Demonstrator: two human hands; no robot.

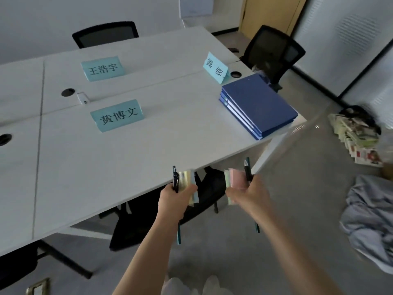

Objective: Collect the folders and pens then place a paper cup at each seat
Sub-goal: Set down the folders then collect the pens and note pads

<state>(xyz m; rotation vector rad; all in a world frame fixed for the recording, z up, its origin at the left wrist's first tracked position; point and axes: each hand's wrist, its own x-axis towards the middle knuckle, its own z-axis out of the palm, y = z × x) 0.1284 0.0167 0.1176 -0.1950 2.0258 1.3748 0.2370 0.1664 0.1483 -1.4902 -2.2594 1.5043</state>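
both hands full of pens and sticky notes at the table edge

left hand (174, 199) grips a dark pen (175, 179) with a yellowish note pad (187, 182); right hand (246, 194) grips another pen (247, 170) and a pink pad (237, 177). farther off, the blue folders (258, 105) sit stacked at the white table (106, 162) corner.

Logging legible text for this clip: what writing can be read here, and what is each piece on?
"王浩宇": far teal name card, on the white table.
"黄博文": near teal name card.
"露娜": right teal name card, beside the blue folders.
Printed packets on the floor: too blurred to read.
Wall sheet: unreadable.
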